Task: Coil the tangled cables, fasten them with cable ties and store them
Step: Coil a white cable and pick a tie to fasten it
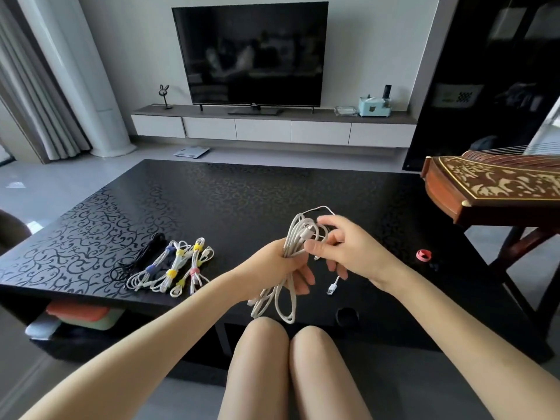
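Above knees (264, 336), left hand (272, 263) is clenching white cable (291, 304) coil; right hand (354, 253) is pinching its loops. Box (79, 312) under table (230, 189): contents hidden.

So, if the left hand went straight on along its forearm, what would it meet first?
Probably the right hand, close beyond the white cable coil that the left hand grips; depth is unclear.

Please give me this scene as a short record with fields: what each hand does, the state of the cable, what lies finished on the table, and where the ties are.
left hand: grips the white cable at the middle of its loops
right hand: pinches the loops near their top
cable state: looped, no tie on it, USB plug hanging free
finished: tied white bundles beside a black cable, on the left of the table
tie roll: pink, on the table at the right
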